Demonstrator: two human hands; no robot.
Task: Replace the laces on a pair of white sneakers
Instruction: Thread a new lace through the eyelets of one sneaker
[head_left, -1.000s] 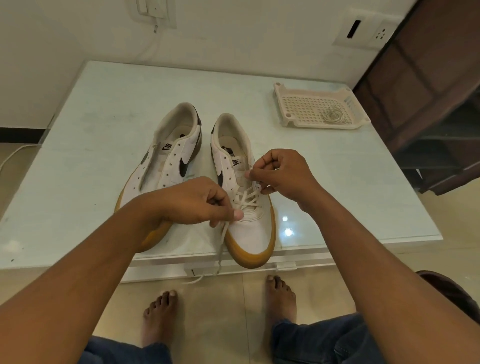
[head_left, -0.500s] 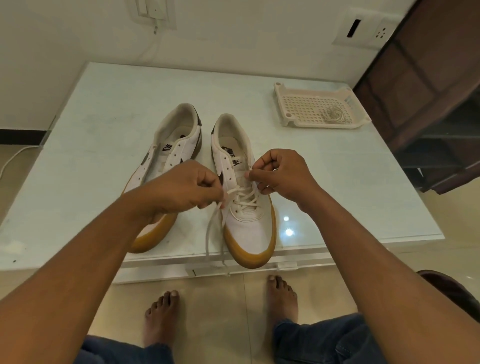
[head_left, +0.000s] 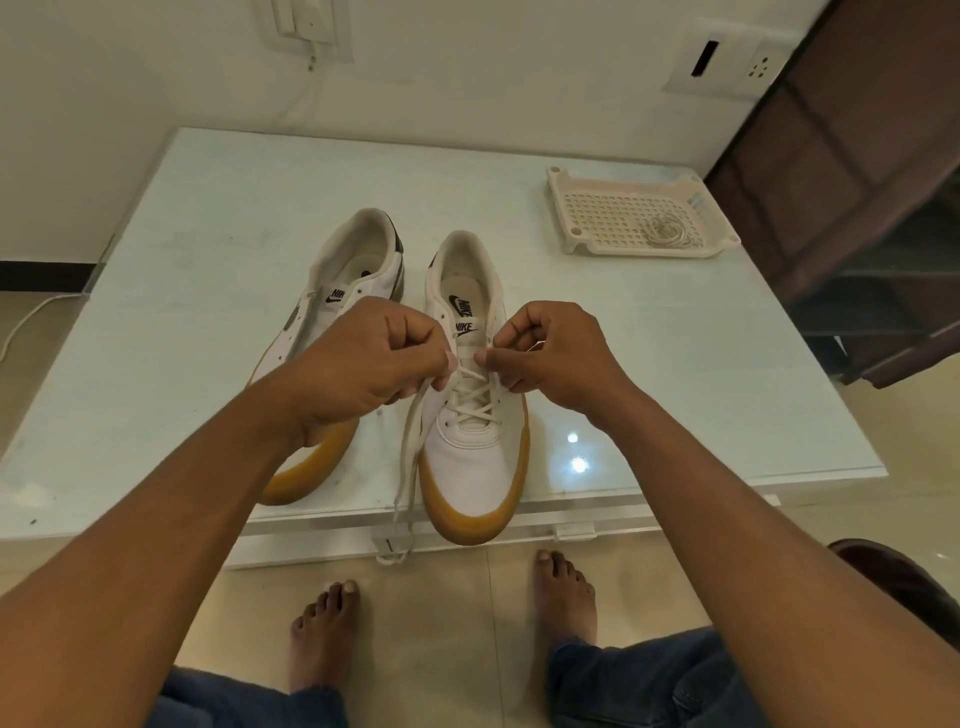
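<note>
A pale glass-topped table (head_left: 208, 260) stands against a white wall, with a switch plate (head_left: 306, 21) and a socket plate (head_left: 727, 57) above it and dark wooden furniture (head_left: 857, 182) at its right. The left forearm crosses over the toe half of the unlaced sneaker (head_left: 358, 260), hiding much of it; only its heel, tongue and a strip of gum sole show. At the table's far right corner sits a perforated cream tray (head_left: 571, 208) holding one coiled spare lace (head_left: 667, 231). Below the table edge are two bare feet (head_left: 324, 634) on beige tiles. The laced sneaker (head_left: 472, 467) lies just beside the other one, toe toward the person, with three or so crossings threaded. The left hand (head_left: 363, 364) has its fingers curled, thumb and forefinger pinching the lace (head_left: 408, 467) at the left eyelet row, the loose length trailing over the table edge. The right hand (head_left: 556, 353) pinches at the right eyelet row, a pale strand of the lace showing between its curled fingers.
</note>
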